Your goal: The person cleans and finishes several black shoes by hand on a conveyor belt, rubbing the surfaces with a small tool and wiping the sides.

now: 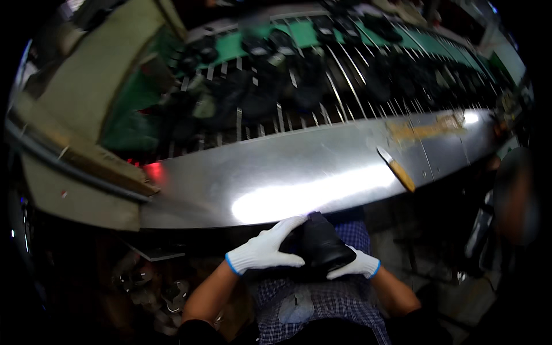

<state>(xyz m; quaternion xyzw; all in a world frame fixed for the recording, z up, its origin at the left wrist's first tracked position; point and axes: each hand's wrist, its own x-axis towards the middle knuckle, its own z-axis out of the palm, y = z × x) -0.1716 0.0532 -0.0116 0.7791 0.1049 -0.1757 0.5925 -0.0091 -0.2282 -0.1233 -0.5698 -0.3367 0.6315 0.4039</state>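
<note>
A black shoe (323, 244) is held between my two hands, close to my body and just below the metal table's near edge. White knit gloves with blue cuffs cover both hands. My left hand (271, 248) grips the shoe from its left side, with the thumb apart from the fingers. On the lower right, my right hand (359, 264) is closed around the shoe's other end, and its fingers are partly hidden behind it. A knife (397, 169) with a yellowish handle lies on the tabletop, touched by neither hand.
The shiny metal tabletop (201, 184) stretches across in front of me. Beyond it, several dark shoes (259, 100) rest on a rack of metal bars and green strips. A beige panel with a rail (86, 167) stands at left. A blurred person (514, 201) is at right.
</note>
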